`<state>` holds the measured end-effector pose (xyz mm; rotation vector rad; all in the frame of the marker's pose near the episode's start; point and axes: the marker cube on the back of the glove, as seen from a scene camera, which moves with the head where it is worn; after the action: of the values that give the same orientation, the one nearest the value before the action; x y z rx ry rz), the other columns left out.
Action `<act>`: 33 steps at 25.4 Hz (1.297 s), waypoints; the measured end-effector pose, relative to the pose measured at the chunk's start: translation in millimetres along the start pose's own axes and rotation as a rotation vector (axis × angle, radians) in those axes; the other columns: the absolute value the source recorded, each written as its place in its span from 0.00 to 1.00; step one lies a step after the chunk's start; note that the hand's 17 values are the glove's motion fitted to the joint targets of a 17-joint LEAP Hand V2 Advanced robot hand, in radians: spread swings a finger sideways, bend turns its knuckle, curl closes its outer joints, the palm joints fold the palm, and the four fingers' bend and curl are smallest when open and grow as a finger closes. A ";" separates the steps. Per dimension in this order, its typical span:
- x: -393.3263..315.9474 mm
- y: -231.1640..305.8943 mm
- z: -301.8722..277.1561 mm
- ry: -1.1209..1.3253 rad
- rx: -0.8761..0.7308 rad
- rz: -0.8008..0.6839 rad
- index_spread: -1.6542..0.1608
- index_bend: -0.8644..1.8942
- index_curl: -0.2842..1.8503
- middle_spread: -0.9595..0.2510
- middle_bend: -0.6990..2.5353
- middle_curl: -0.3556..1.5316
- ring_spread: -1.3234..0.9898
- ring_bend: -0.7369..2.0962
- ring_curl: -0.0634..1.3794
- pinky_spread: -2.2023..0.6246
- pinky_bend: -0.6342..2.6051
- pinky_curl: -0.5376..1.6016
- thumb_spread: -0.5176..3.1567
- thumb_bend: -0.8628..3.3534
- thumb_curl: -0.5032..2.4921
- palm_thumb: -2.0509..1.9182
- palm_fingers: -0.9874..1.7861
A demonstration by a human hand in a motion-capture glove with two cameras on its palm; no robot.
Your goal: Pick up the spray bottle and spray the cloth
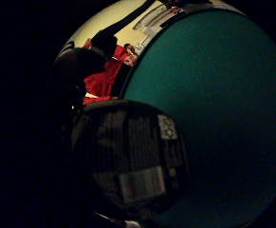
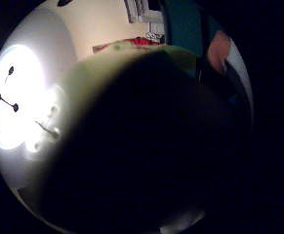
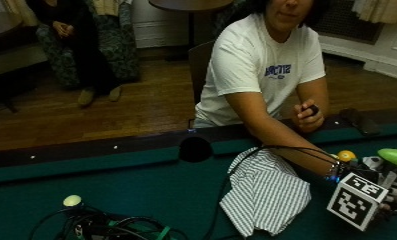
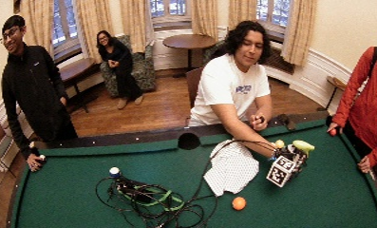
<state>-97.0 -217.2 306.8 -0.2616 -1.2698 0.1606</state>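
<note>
On the green felt of a pool table lies a crumpled white cloth with dark stripes [image 3: 264, 192] [image 4: 232, 166]. Just beside it, toward the table's right end, my gloved right hand [image 3: 392, 186] [image 4: 291, 156] grips a spray bottle. Its lime-green head [image 3: 396, 157] [image 4: 302, 145] sticks up above the hand, held off the felt. The little finger side palm view shows the bottle's dark labelled body [image 1: 133, 161] close to the palm over the felt. The pale green of the bottle [image 2: 131, 63] fills most of the thumb side palm view.
A yellow ball [image 3: 346, 155] sits by my forearm and an orange ball [image 4: 239, 203] lies near the front. A cable tangle [image 4: 150, 199] and a whitish ball [image 3: 72, 200] lie to the left. A side pocket [image 3: 196, 149] lies behind the cloth. The bare hand [image 3: 308, 112] rests on the rail.
</note>
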 end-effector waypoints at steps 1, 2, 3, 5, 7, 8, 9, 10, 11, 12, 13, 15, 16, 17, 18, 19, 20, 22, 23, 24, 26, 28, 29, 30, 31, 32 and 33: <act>1.4 2.9 -1.6 0.020 -0.022 0.014 0.76 0.43 0.42 0.66 0.43 0.47 0.50 0.49 0.37 0.77 0.24 0.41 0.31 0.19 0.43 0.71 0.70; 2.7 6.1 -3.1 0.038 -0.044 0.027 0.76 0.43 0.42 0.65 0.42 0.47 0.50 0.47 0.36 0.77 0.24 0.41 0.32 0.19 0.42 0.71 0.69; 3.6 9.7 -4.5 0.056 -0.068 0.038 0.75 0.42 0.41 0.65 0.42 0.46 0.50 0.47 0.36 0.78 0.24 0.41 0.33 0.19 0.41 0.70 0.68; 4.2 19.1 -8.9 0.095 -0.112 0.060 0.74 0.39 0.40 0.65 0.39 0.45 0.50 0.45 0.35 0.80 0.26 0.41 0.34 0.18 0.40 0.68 0.64; 3.3 31.4 -17.9 0.147 -0.138 0.083 0.73 0.37 0.39 0.65 0.37 0.44 0.51 0.44 0.34 0.81 0.27 0.41 0.36 0.18 0.38 0.67 0.60; 3.2 38.2 -24.1 0.182 -0.141 0.094 0.73 0.36 0.38 0.66 0.35 0.43 0.51 0.43 0.34 0.82 0.27 0.42 0.36 0.18 0.38 0.66 0.58; 3.9 45.5 -31.2 0.224 -0.141 0.104 0.72 0.36 0.38 0.67 0.34 0.42 0.51 0.42 0.33 0.82 0.28 0.42 0.36 0.19 0.37 0.66 0.56; 5.5 53.3 -39.1 0.275 -0.141 0.114 0.72 0.36 0.37 0.67 0.33 0.42 0.51 0.42 0.33 0.83 0.28 0.42 0.37 0.19 0.37 0.66 0.55; 7.8 61.4 -47.7 0.332 -0.140 0.121 0.71 0.36 0.36 0.67 0.33 0.41 0.51 0.41 0.32 0.83 0.28 0.42 0.37 0.19 0.36 0.65 0.55; 9.7 69.2 -56.5 0.390 -0.135 0.126 0.71 0.36 0.36 0.68 0.32 0.41 0.51 0.41 0.32 0.84 0.28 0.42 0.37 0.19 0.36 0.65 0.55; 10.4 76.2 -65.1 0.440 -0.124 0.127 0.71 0.36 0.35 0.68 0.32 0.40 0.52 0.40 0.31 0.84 0.28 0.41 0.38 0.19 0.36 0.65 0.54; 6.7 89.5 -80.8 0.508 -0.091 0.122 0.70 0.36 0.34 0.69 0.31 0.40 0.52 0.40 0.30 0.85 0.28 0.41 0.38 0.19 0.35 0.64 0.54; 3.2 97.2 -88.6 0.534 -0.076 0.117 0.70 0.36 0.34 0.69 0.30 0.39 0.52 0.40 0.30 0.85 0.28 0.41 0.38 0.19 0.34 0.64 0.54; -0.8 105.9 -96.4 0.559 -0.065 0.111 0.70 0.36 0.33 0.69 0.30 0.39 0.52 0.39 0.29 0.85 0.28 0.41 0.39 0.19 0.34 0.64 0.54; -4.9 115.4 -103.9 0.584 -0.059 0.106 0.70 0.36 0.33 0.70 0.30 0.39 0.52 0.39 0.29 0.85 0.28 0.41 0.39 0.19 0.34 0.64 0.54; -8.7 125.4 -110.8 0.609 -0.058 0.101 0.70 0.36 0.33 0.70 0.30 0.39 0.52 0.39 0.29 0.85 0.28 0.41 0.39 0.19 0.34 0.64 0.54; -11.8 135.7 -117.1 0.636 -0.064 0.098 0.70 0.36 0.32 0.70 0.30 0.39 0.52 0.39 0.29 0.85 0.27 0.41 0.39 0.19 0.33 0.63 0.54; -16.0 155.3 -129.2 0.701 -0.087 0.096 0.70 0.36 0.32 0.70 0.30 0.39 0.52 0.39 0.28 0.85 0.27 0.41 0.39 0.20 0.33 0.63 0.54; -17.7 164.4 -135.2 0.737 -0.100 0.094 0.70 0.36 0.31 0.70 0.30 0.39 0.52 0.39 0.28 0.86 0.27 0.41 0.40 0.20 0.33 0.64 0.54; -19.3 173.3 -140.8 0.771 -0.112 0.089 0.70 0.36 0.31 0.70 0.30 0.39 0.52 0.39 0.29 0.86 0.27 0.41 0.40 0.20 0.32 0.64 0.54; -23.9 191.4 -149.8 0.830 -0.130 0.072 0.70 0.36 0.31 0.70 0.29 0.39 0.52 0.39 0.28 0.86 0.27 0.41 0.40 0.20 0.32 0.64 0.54; -31.0 209.9 -155.8 0.873 -0.145 0.047 0.70 0.36 0.30 0.71 0.29 0.39 0.52 0.39 0.28 0.86 0.26 0.41 0.40 0.20 0.32 0.64 0.55; -35.3 219.1 -158.3 0.894 -0.151 0.033 0.70 0.36 0.30 0.71 0.29 0.39 0.52 0.39 0.28 0.86 0.26 0.41 0.40 0.20 0.32 0.64 0.55; -39.8 228.1 -161.0 0.916 -0.159 0.018 0.70 0.36 0.30 0.71 0.29 0.39 0.53 0.39 0.28 0.86 0.26 0.41 0.40 0.20 0.31 0.64 0.55; -44.6 237.1 -164.2 0.940 -0.166 0.004 0.70 0.36 0.30 0.71 0.29 0.39 0.53 0.39 0.28 0.86 0.26 0.41 0.40 0.20 0.31 0.64 0.55; -49.4 245.9 -167.5 0.962 -0.174 -0.009 0.70 0.36 0.30 0.71 0.29 0.39 0.52 0.39 0.28 0.86 0.26 0.41 0.41 0.20 0.31 0.64 0.55; -54.1 254.6 -170.5 0.982 -0.181 -0.022 0.70 0.36 0.29 0.71 0.29 0.39 0.52 0.39 0.28 0.86 0.26 0.41 0.41 0.20 0.31 0.64 0.55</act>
<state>56.7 -5.1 138.8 -0.4146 -0.3085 -0.1036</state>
